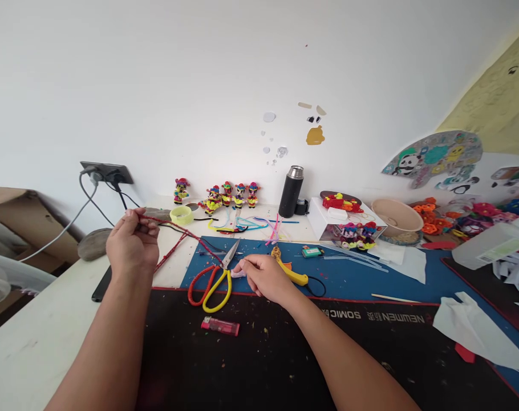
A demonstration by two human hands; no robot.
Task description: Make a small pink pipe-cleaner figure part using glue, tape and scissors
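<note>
My left hand (134, 237), raised at the left, pinches one end of a dark red twisted cord (182, 230). The cord slopes down to the right past the scissors' blades, and a second stretch of it hangs near my left wrist. My right hand (257, 275) is closed, its fingertips at a small pale pinkish piece (239, 274). Scissors (217, 281) with one red and one yellow handle lie partly open just left of my right hand. Beyond that hand sits a yellow glue gun (291, 273). A pink lighter (221, 326) rests on the black mat in front.
Small colourful figures (227, 195), yellow tape (181, 215) and a black bottle (291, 192) stand along the wall. A white box (323, 220), a beige bowl (397, 217) and orange flowers (428, 220) are at the right. A dark phone-like object (101, 285) lies beside my left forearm.
</note>
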